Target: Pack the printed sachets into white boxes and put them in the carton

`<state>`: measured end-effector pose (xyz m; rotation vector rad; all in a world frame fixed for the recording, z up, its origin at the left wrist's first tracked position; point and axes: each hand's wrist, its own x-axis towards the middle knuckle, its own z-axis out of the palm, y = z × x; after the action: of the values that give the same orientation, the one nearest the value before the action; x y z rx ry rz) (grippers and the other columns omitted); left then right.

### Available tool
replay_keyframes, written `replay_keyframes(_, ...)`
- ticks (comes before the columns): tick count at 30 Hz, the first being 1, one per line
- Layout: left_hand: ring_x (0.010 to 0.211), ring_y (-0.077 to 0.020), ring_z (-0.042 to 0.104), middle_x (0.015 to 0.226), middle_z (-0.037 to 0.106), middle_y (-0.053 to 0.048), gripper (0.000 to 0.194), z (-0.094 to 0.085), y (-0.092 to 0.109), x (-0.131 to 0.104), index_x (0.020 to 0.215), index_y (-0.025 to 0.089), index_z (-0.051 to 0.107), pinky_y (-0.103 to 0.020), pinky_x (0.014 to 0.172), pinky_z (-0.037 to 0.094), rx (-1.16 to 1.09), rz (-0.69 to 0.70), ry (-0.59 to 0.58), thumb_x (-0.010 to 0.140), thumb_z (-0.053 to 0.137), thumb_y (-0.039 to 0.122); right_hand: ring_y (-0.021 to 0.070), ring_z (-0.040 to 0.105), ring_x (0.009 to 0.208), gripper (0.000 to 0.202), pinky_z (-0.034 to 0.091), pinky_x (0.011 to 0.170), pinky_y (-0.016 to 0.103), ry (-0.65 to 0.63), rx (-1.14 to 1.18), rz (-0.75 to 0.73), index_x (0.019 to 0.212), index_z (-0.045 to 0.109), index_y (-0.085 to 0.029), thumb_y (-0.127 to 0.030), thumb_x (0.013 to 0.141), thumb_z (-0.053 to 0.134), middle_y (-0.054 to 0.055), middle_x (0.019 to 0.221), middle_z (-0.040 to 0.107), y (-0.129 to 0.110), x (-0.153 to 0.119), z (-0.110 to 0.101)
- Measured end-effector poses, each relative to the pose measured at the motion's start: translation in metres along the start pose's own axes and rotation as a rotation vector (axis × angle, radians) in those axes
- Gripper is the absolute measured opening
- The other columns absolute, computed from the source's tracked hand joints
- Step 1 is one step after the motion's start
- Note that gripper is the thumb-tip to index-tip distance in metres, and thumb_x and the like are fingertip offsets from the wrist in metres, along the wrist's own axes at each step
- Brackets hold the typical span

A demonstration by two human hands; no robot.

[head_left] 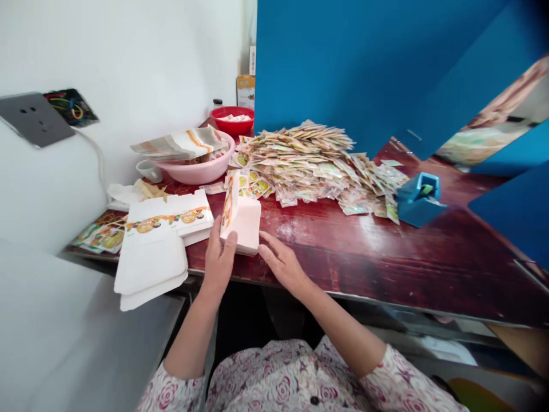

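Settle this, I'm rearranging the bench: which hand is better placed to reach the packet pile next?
Probably the right hand: it is open beside the carton, nearer most of the packet pile, while the left hand holds the carton's left side.

2 hands (pixel 219 260), 2 basins (pixel 193 173)

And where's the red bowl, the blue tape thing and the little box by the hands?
Red bowl (pixel 226 127): head view, on its front outer wall.
Blue tape dispenser (pixel 412 205): head view, on its body.
Little box (pixel 247 222): head view, on its plain pale face.
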<state>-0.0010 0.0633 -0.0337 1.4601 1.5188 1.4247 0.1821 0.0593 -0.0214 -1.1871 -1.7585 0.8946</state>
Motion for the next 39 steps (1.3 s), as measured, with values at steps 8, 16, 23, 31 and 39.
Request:
replay_keyframes(8,0.151,-0.0261,0.032,0.162,0.034,-0.013,0.067,0.004,-0.001,0.017,0.158,0.026,0.024,-0.047,0.126,0.023,-0.066,0.010,0.160,0.100,0.048,0.048,0.0241,0.055,0.135,0.048,0.041,0.116,0.047,0.230,-0.335,-0.248,0.142,0.056,-0.022,-0.029,0.095,0.048,0.010,0.143,0.059,0.020,0.053,-0.050)
replay_keyframes(16,0.157,-0.0296,0.010,0.169,0.010,-0.015,0.090,0.017,0.000,-0.026,0.161,0.023,0.004,-0.054,0.128,0.013,0.313,0.475,0.266,0.093,0.062,0.027,0.0288,0.041,0.143,0.057,0.032,0.118,0.052,0.255,-0.883,-0.127,0.143,0.053,-0.009,-0.009,0.087,0.045,0.018,0.150,0.051,0.027,0.173,-0.131)
replay_keyframes(23,0.156,-0.0310,0.013,0.168,0.014,-0.015,0.081,0.028,-0.016,-0.012,0.161,0.026,0.012,-0.054,0.127,0.016,0.221,0.349,0.218,0.095,0.059,0.034,0.0292,0.063,0.118,0.040,0.046,0.098,0.043,0.143,-1.104,0.094,0.123,0.067,-0.021,-0.014,0.089,0.047,0.016,0.122,0.071,0.015,0.200,-0.140)
replay_keyframes(31,0.155,-0.0299,0.019,0.167,0.021,-0.011,0.076,0.008,0.003,-0.029,0.159,0.030,0.018,-0.055,0.127,0.017,0.272,0.467,0.289,0.095,0.059,0.026,0.0284,0.058,0.126,0.052,0.045,0.105,0.042,0.211,-1.016,-0.006,0.138,0.059,-0.016,-0.011,0.087,0.051,0.016,0.136,0.064,0.041,0.130,-0.158)
replay_keyframes(39,0.146,-0.0288,0.041,0.158,0.040,-0.015,0.057,0.070,0.038,-0.058,0.149,0.026,0.041,-0.049,0.117,0.042,0.253,0.677,-0.216,0.094,0.053,0.019,0.0276,0.048,0.139,0.046,0.041,0.115,0.044,0.156,-0.905,-0.069,0.132,0.065,-0.014,-0.008,0.089,0.049,0.010,0.143,0.060,0.078,0.048,-0.152)
